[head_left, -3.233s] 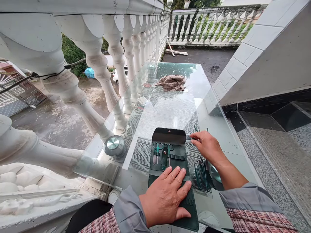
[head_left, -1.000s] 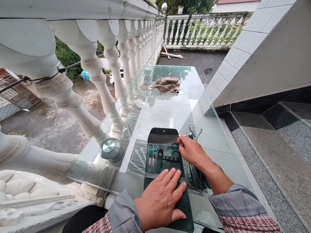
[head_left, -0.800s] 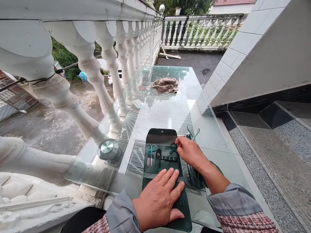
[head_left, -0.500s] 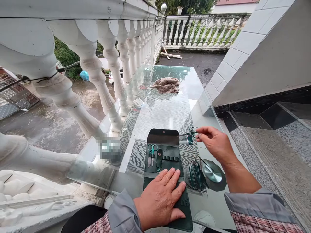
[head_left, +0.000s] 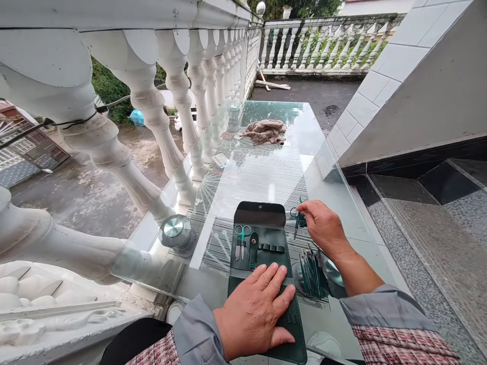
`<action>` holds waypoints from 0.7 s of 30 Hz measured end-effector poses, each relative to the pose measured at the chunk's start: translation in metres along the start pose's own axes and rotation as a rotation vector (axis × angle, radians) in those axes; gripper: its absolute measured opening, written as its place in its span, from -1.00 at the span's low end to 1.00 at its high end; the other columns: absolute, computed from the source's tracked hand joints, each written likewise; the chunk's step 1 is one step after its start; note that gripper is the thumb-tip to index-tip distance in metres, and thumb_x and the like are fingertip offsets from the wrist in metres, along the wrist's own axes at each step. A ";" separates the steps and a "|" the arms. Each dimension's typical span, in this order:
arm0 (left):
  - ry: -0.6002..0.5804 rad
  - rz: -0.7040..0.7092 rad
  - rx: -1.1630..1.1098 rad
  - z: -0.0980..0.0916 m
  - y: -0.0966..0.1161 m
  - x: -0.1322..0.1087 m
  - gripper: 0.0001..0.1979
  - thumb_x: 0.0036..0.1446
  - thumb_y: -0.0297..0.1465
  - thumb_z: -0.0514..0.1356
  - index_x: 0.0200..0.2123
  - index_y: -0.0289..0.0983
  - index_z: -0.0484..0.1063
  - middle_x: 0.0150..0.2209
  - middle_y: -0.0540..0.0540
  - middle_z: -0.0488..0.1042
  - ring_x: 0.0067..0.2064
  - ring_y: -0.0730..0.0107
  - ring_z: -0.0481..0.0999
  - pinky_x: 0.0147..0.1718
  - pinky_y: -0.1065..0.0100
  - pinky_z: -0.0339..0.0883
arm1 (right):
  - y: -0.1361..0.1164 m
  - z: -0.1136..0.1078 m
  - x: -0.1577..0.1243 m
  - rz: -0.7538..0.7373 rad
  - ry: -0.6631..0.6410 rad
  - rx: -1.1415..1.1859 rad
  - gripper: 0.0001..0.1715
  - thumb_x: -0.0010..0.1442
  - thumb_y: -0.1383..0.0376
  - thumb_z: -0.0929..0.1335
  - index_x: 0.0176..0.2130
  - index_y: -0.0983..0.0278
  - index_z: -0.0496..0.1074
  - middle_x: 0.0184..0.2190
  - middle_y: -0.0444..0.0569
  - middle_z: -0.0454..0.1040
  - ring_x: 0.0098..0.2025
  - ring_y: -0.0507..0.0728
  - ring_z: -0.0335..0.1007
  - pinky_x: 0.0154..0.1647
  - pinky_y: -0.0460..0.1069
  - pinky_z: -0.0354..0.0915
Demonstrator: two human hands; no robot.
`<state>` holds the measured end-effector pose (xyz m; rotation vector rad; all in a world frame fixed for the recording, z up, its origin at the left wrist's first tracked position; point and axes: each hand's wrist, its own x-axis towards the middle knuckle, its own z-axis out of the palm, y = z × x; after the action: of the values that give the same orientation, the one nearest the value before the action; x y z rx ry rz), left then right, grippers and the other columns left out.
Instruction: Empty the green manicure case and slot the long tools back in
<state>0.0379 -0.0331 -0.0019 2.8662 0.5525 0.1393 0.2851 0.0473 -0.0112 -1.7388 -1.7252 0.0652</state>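
Observation:
My left hand (head_left: 255,309) lies flat with spread fingers across the lower part of an open dark green manicure case (head_left: 271,237). In the case's upper part sit a small pair of green-handled scissors (head_left: 242,232), a nail clipper (head_left: 253,249) in a snapped strap and a small blade-like tool (head_left: 238,252). Beside them is a row of elastic loops (head_left: 271,248). My right hand (head_left: 322,224) pinches another small pair of scissors (head_left: 296,230) just right of the case flap, its tips pointing down. Below that hand stands a bunch of thin green metal tools (head_left: 312,274).
The case lies on a glass table (head_left: 266,177). A faceted post cap (head_left: 177,233) supports the glass on the left. A crumpled brown cloth (head_left: 265,132) rests at the far end, with a small card (head_left: 219,160) nearer. White balusters (head_left: 152,111) line the left; stone steps (head_left: 429,228) lie right.
My right hand has moved slightly left and turned, so the scissors now point down instead of left toward the case flap. My left hand stays on the case. The view has shifted a little.

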 end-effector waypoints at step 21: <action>0.039 0.008 0.020 -0.002 0.001 0.000 -0.31 0.22 0.00 -0.05 0.21 -0.41 0.06 0.25 -0.37 0.07 0.31 0.05 -0.07 0.24 0.13 -0.19 | -0.079 0.017 -0.022 -0.181 -0.506 0.418 -0.71 0.15 0.47 0.17 -0.42 0.24 0.40 -0.37 -0.08 0.44 -0.26 0.05 0.33 -0.18 -0.03 0.28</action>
<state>0.0376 -0.0337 -0.0002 2.8906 0.5523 0.1919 0.2060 0.0257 0.0049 -1.3170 -2.0301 0.7851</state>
